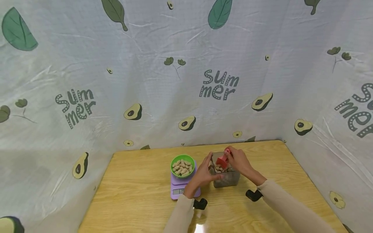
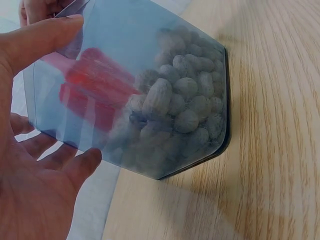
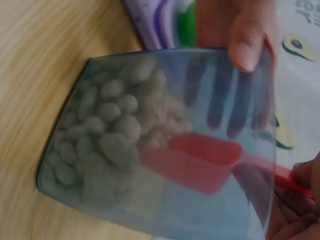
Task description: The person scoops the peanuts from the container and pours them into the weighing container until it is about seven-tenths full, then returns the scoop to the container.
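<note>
A clear, smoky plastic container (image 1: 227, 180) partly filled with unshelled peanuts (image 2: 186, 90) stands on the table. My left hand (image 1: 203, 173) grips it from the left, the thumb across the near wall and the fingers on the far side. In my right hand (image 1: 238, 160) is the handle of a red scoop (image 3: 195, 162), pinched between thumb and fingers above the container's rim. The scoop's head is inside, its front edge against the peanuts. Whether any peanuts lie in the scoop, I cannot tell.
Left of the container, a green bowl (image 1: 172, 170) of peanuts sits on a purple kitchen scale (image 1: 175, 183) with a lit display. My left forearm passes close to the scale. Behind the wooden table (image 1: 134, 184) hangs a white printed cloth (image 1: 157, 97).
</note>
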A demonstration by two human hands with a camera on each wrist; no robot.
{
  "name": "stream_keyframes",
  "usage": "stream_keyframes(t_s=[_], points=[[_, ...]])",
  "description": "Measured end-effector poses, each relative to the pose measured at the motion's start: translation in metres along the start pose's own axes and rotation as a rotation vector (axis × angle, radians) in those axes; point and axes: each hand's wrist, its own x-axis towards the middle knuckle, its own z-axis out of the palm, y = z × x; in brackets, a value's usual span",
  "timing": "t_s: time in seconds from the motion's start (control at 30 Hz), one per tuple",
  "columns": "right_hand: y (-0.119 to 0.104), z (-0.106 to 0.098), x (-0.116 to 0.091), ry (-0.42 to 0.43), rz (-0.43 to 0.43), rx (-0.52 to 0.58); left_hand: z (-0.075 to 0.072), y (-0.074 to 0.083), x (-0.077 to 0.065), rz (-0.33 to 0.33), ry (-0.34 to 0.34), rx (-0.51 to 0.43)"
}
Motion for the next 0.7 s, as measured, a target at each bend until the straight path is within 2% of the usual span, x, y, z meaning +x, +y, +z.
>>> stream_keyframes(t_s=[0.1, 0.33, 0.7], points=[[0.002, -0.005, 0.001, -0.029, 0.036, 0.043, -0.001, 0.001, 0.000, -0.003, 0.003, 0.012], [0.005, -0.006, 0.005, -0.071, 0.073, 0.054, -0.002, 0.003, -0.001, -0.011, 0.002, 0.007], [0.005, -0.013, 0.009, -0.207, 0.374, 0.335, -0.001, 0.001, -0.002, -0.011, 0.016, 0.012]])
